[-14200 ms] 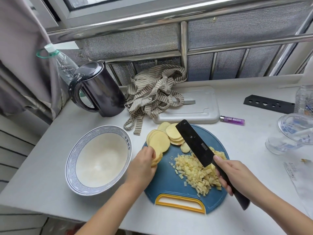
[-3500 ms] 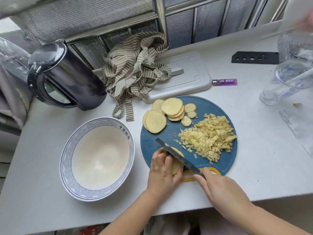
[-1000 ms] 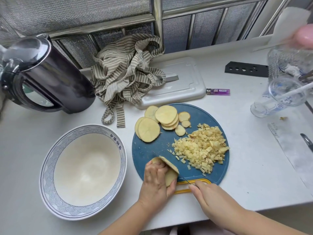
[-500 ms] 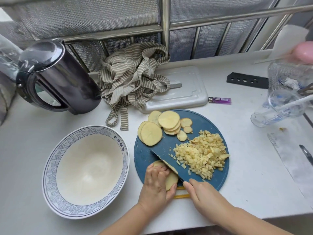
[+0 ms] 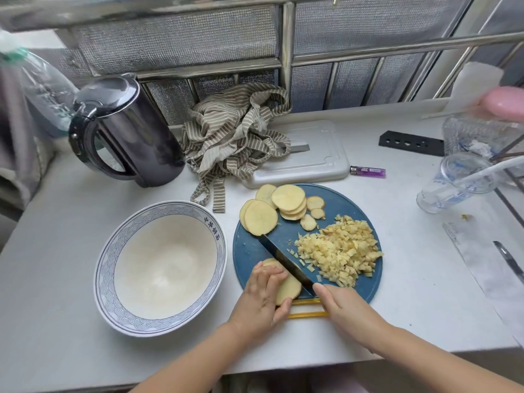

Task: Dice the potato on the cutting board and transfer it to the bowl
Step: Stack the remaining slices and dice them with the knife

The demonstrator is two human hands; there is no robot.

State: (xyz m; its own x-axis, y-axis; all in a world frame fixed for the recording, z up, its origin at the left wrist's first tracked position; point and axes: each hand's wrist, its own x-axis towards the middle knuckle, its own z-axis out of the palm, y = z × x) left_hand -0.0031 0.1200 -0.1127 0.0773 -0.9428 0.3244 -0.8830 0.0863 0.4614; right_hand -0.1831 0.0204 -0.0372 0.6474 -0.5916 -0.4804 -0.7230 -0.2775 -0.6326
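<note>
We are in the dicing step. Our left hand curls over a small stack of potato slices at the near edge of the cutting board, thumb against its near side. Our right hand grips the knife; the blade runs away from it, touching the stack just right of the left fingertips. Beyond both hands lie the uncut slices, and right of the blade is the diced pile. The bowl, left of our left hand, holds no potato. Next, we judge, come narrow strip cuts with fingertips tucked back, then crosswise cuts. The transfer waits.
</note>
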